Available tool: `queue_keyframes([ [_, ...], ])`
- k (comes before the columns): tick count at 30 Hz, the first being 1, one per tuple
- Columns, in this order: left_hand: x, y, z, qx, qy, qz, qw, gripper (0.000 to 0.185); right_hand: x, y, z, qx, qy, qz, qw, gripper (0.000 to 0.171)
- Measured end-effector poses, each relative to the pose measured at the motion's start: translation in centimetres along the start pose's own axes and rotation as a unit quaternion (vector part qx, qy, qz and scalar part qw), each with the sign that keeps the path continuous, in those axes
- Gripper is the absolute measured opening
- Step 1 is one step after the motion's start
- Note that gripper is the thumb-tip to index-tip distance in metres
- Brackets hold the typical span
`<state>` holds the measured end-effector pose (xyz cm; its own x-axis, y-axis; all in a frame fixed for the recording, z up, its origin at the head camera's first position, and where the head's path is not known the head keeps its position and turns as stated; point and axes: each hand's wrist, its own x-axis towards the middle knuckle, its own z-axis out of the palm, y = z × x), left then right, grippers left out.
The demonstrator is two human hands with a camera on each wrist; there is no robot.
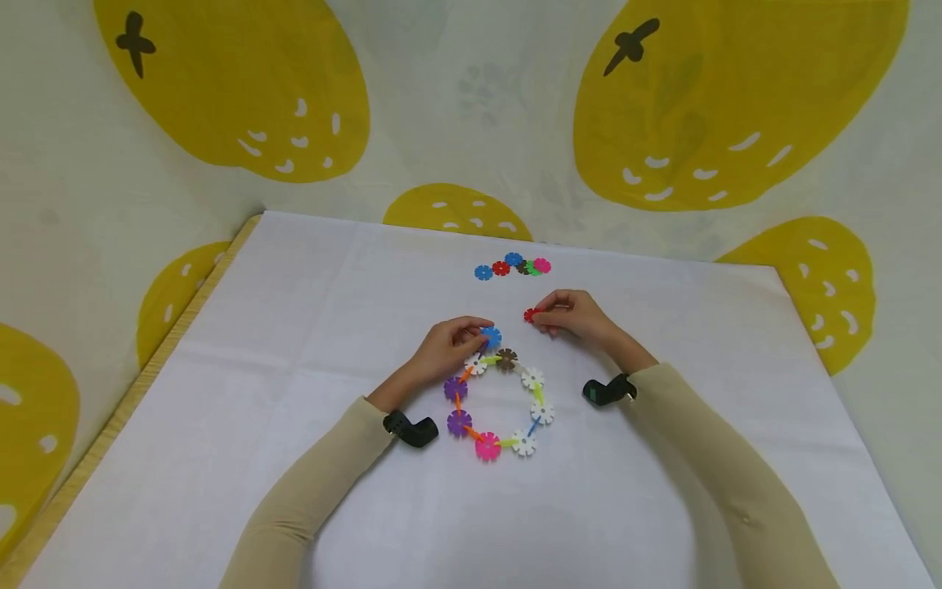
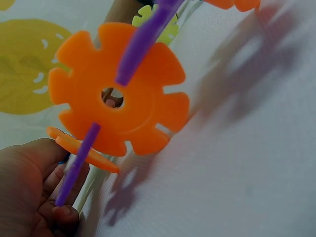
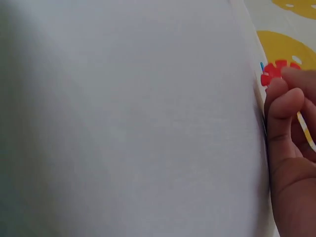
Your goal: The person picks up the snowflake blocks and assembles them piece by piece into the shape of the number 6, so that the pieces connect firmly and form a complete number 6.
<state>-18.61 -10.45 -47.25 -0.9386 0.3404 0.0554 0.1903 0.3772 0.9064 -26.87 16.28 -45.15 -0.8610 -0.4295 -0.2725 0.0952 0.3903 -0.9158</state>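
In the head view my left hand (image 1: pixel 446 345) pinches a blue notched interlocking disc (image 1: pixel 492 337) at the upper left of a disc ring. The ring alternates flat and upright discs: a white disc (image 1: pixel 476 365), a brown disc (image 1: pixel 506 359), a pink disc (image 1: pixel 487 446) and purple discs (image 1: pixel 455 388) among them. Close up in the left wrist view, an upright orange disc (image 2: pixel 143 113) stands by the fingers, slotted with purple ones seen edge-on. Above and right of the ring, my right hand (image 1: pixel 577 316) holds a red disc (image 1: pixel 531 316) between thumb and fingers, apart from the ring.
Toward the far edge lies a row of loose discs, with a blue disc (image 1: pixel 482 272), a red disc (image 1: pixel 500 268) and a pink disc (image 1: pixel 542 265) among them. A white cloth (image 1: pixel 331 327) covers the table. Behind it hangs a fruit-patterned curtain (image 1: pixel 471 106).
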Motion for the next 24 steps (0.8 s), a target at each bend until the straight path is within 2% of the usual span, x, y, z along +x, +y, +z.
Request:
queue_keyframes([
  [3, 0.0, 0.0, 0.0, -0.002, -0.001, 0.004, 1.0000, 0.030, -0.1, 0.2, 0.2, 0.016, -0.034, -0.025, 0.999, 0.027],
  [6, 0.1, 0.0, 0.0, 0.000, -0.001, 0.003, 1.0000, 0.030, -0.3, 0.0, 0.6, 0.008, -0.061, -0.050, 0.997, 0.024],
  [9, 0.1, 0.0, 0.0, 0.001, -0.002, 0.000, 1.0000, 0.030, -0.2, -0.2, 1.1, -0.004, -0.081, -0.072, 0.994, 0.021],
  [15, 0.2, 0.0, 0.1, -0.001, -0.008, 0.003, 1.0000, 0.030, 0.0, -0.2, 2.0, 0.007, -0.116, -0.104, 0.988, 0.016],
  [19, 0.1, 0.1, 0.0, -0.003, -0.013, 0.003, 0.9999, 0.030, 0.1, -0.3, 2.5, 0.004, -0.129, -0.128, 0.983, 0.014],
  [24, 0.0, 0.1, -0.2, -0.022, -0.010, -0.002, 0.9997, 0.029, 0.3, -0.7, 2.9, -0.013, -0.121, -0.159, 0.980, 0.011],
])
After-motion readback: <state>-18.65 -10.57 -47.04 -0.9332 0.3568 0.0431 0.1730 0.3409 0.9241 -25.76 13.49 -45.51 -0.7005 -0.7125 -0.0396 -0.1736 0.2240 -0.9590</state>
